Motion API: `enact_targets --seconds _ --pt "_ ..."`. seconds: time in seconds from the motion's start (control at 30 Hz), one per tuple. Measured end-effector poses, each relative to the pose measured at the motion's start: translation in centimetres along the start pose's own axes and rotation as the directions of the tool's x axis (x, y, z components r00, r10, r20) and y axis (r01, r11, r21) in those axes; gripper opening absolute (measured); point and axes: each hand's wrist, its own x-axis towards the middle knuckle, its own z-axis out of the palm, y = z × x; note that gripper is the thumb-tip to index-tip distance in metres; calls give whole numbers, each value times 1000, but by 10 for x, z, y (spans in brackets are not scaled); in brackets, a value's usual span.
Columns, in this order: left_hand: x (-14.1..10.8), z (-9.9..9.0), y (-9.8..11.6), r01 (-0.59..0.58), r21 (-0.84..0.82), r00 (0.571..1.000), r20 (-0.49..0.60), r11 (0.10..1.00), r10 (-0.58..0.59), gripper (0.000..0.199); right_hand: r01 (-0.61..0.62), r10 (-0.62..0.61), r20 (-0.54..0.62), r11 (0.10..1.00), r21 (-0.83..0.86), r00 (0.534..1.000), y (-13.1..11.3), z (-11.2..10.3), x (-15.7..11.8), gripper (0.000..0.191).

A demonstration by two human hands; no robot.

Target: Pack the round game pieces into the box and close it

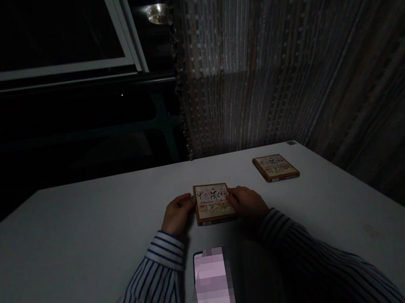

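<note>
Between my two hands is a flat, square Chinese chess box (213, 202), with a brown edge and a printed light cover. My left hand (178, 215) grips its left side, thumb along the edge. On the opposite side, my right hand (248, 202) holds the right edge, its thumb lying over the cover. The box is over the white table; whether its underside touches the surface cannot be made out. A second, matching box (276, 167) lies flat farther back on the right, apart from my hands.
A phone with a blurred, lit screen (212, 288) lies near me, between my forearms. The white table (84, 231) ends at a back edge before a hanging striped curtain (242, 63). A dark window with a pale frame (121, 26) is at the back left.
</note>
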Motion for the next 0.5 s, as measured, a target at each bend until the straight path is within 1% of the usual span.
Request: enact_targets --seconds 0.1,0.27,0.5 --pt "0 0 0 7 -15 1000 4 1000 -7 42 -12 12 23 1000 2 1000 0 -2 0 35" --pt "0 5 2 52 -100 999 -10 994 -53 36 -4 4 17 1000 12 1000 1 -1 1 36" --pt "2 6 3 53 -124 998 21 991 -51 33 -4 3 8 1000 15 1000 2 0 1 36"
